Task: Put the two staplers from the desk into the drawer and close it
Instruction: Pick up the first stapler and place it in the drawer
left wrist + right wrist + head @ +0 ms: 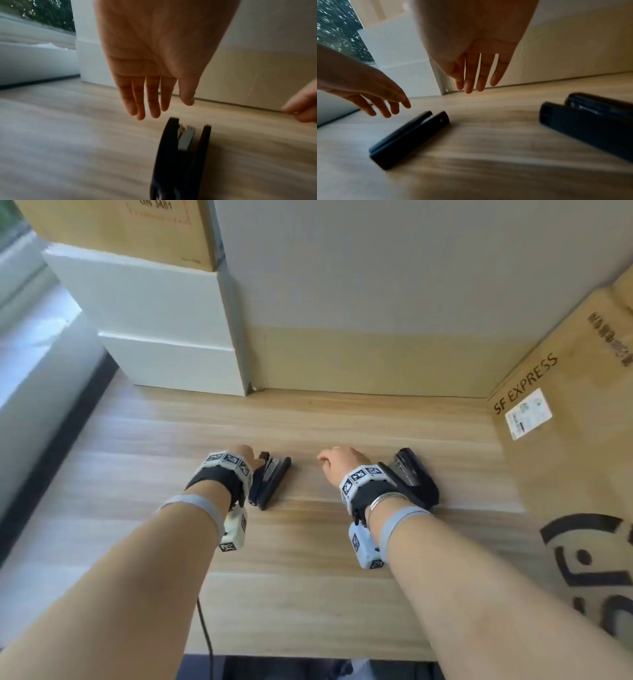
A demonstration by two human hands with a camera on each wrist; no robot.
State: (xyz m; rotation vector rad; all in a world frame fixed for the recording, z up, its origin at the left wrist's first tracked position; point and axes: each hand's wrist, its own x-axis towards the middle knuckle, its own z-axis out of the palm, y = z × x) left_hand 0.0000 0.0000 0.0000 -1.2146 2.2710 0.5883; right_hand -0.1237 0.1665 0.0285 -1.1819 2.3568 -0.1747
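Two black staplers lie on their sides on the wooden desk (308, 542). The smaller stapler (270, 481) (180, 155) (409, 139) sits just right of my left hand (245, 455) (154, 94), whose straight fingers hover above it without touching. The larger stapler (412, 475) (590, 124) lies right of my right hand (337, 462) (476, 73), which hangs over the desk between the two staplers, fingers relaxed and empty. My left hand (373, 97) also shows in the right wrist view. No drawer is in view.
White boxes (164, 330) stacked at the back left carry a cardboard box (120, 227). A large SF EXPRESS carton (575, 440) walls the right side. A panel (376, 302) closes the back. A window ledge (30, 337) runs along the left. A black cable (205, 635) hangs at the desk's front edge.
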